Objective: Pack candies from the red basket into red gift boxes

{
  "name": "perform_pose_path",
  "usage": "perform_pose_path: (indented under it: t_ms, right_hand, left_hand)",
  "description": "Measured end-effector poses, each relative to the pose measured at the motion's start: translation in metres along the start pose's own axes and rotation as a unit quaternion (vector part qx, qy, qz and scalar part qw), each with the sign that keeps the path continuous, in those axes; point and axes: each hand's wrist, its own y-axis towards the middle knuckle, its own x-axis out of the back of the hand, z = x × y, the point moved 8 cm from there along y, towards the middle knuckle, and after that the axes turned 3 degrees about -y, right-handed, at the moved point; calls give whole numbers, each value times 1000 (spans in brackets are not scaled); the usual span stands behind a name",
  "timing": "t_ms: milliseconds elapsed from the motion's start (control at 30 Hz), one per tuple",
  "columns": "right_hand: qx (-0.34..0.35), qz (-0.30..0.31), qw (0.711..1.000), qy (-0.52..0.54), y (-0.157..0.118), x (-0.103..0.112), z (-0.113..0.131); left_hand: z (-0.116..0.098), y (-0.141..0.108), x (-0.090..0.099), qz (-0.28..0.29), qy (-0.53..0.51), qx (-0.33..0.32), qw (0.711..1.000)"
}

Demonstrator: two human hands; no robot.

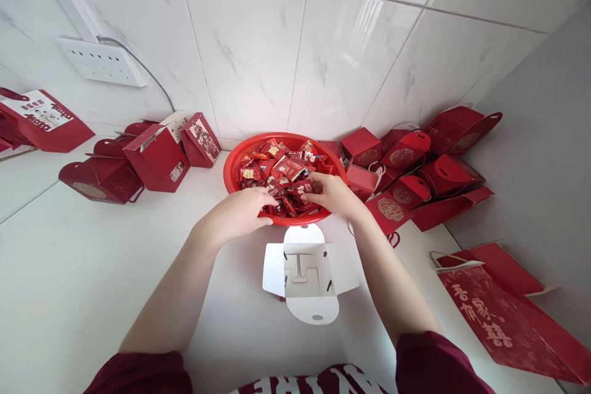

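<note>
A red plastic basket [228,175] full of small red-wrapped candies [289,167] stands against the wall. My left hand [241,210] reaches over the basket's near-left rim, thumb and fingers apart, fingertips at the candies. From the right, my right hand [336,194] comes in with thumb and fingers closed around a small red candy packet [303,188] lying on the pile. Between my forearms an unfolded gift box [311,309] stands with its white inside facing up. Its flaps are spread, and dark slots show in its walls.
Several red gift boxes [401,151] are heaped to the right of the basket, and more red boxes [157,157] stand at the left. A red gift bag [489,314] lies at the right edge. A white power strip [101,61] is on the tiled wall.
</note>
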Motion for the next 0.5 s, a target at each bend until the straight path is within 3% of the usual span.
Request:
perform_pose_path:
  t_ms: [133, 233, 367, 500]
  right_hand:
    - [33, -47, 991, 123, -41, 27, 16]
    - [46, 2, 987, 151, -67, 33, 31]
    - [97, 133, 979, 117, -95, 20, 57]
    - [83, 162, 983, -24, -106, -3, 66]
  left_hand:
    - [-29, -9, 9, -42, -4, -35, 998]
    - [-47, -16, 13, -57, -39, -55, 996]
    - [-52, -26, -5, -40, -96, -59, 993]
    - [-53, -43, -34, -80, -159, -80, 981]
